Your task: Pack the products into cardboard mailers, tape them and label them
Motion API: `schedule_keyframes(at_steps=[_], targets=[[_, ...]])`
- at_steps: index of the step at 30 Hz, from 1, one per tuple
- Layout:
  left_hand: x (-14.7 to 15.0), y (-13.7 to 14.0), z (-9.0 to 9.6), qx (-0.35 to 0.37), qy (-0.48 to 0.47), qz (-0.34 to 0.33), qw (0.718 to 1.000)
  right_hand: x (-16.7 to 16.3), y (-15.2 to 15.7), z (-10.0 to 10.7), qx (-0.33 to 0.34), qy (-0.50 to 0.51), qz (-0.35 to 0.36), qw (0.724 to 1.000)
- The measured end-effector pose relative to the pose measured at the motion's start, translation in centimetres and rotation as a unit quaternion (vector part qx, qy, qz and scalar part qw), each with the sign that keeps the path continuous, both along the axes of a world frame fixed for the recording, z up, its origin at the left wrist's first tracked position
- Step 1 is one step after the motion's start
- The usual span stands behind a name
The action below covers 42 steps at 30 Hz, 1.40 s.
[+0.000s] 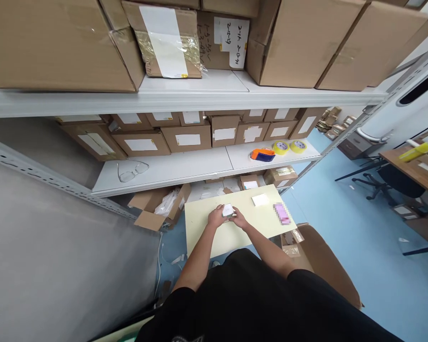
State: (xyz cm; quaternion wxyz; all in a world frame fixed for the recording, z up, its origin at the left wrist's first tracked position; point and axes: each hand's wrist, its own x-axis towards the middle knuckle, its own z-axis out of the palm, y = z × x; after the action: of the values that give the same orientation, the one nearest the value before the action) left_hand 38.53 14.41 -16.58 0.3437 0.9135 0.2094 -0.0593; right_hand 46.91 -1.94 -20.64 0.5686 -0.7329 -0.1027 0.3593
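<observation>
Both my hands are over the pale yellow table [199, 232] in the middle of the head view. Between them is a small white block [228, 209], perhaps a stack of cards or a little box, with faint marks on top and a darker lower edge. My left hand [216, 216] closes on its left side. On the other side, my right hand [239, 219] grips the right edge with its fingertips. A white rectangular pad or stack [260, 200] lies farther back on the table. Beside it, toward the right edge, is a pink blurred-out object [282, 213].
A metal shelf [171, 164] with labelled cardboard boxes [188, 139] rises in front. Glasses [132, 171], an orange and blue tape dispenser [263, 155] and yellow tape rolls [280, 147] sit on it. An open carton [157, 209] stands left; a brown chair [324, 266] is at right.
</observation>
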Motion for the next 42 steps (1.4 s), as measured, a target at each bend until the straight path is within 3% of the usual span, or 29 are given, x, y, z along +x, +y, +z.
schedule_keyframes(at_steps=[6, 11, 17, 21, 23, 25, 28, 31, 38, 42], targets=[[0.7, -0.2, 0.5, 0.036, 0.025, -0.019, 0.999, -0.7, -0.6, -0.1, 0.049, 0.032, 0.011, 0.998], [1.6, 0.3, 0.9, 0.031, 0.026, -0.007, 0.999, -0.9, -0.5, -0.2, 0.031, 0.038, 0.002, 0.999], [2.5, 2.1, 0.6, -0.08, 0.005, 0.177, 0.981, -0.8, -0.6, -0.5, 0.047, 0.025, 0.01, 0.999], [2.2, 1.8, 0.2, -0.029, -0.022, 0.258, 0.966, -0.9, -0.9, -0.9, 0.052, 0.002, 0.012, 0.999], [1.8, 1.3, 0.2, 0.004, -0.071, 0.24, 0.968, -0.9, -0.9, -1.1, 0.049, -0.014, 0.012, 0.999], [1.6, 0.8, 0.4, 0.007, -0.098, 0.171, 0.98, -0.8, -0.8, -1.4, 0.045, -0.036, 0.007, 0.998], [1.3, 0.3, 0.5, -0.025, -0.061, 0.086, 0.994, -0.5, -0.5, -1.6, 0.027, -0.065, -0.011, 0.997], [1.2, 0.0, 0.5, -0.04, -0.012, 0.094, 0.995, -0.3, 0.1, -1.6, -0.017, -0.078, -0.03, 0.996], [1.8, -0.7, 0.3, -0.031, 0.009, 0.13, 0.991, 0.0, 1.1, -0.8, -0.076, -0.106, -0.042, 0.991], [1.5, -0.2, -0.3, -0.127, -0.038, 0.138, 0.981, 0.4, 1.4, -0.1, -0.126, -0.123, -0.042, 0.983]])
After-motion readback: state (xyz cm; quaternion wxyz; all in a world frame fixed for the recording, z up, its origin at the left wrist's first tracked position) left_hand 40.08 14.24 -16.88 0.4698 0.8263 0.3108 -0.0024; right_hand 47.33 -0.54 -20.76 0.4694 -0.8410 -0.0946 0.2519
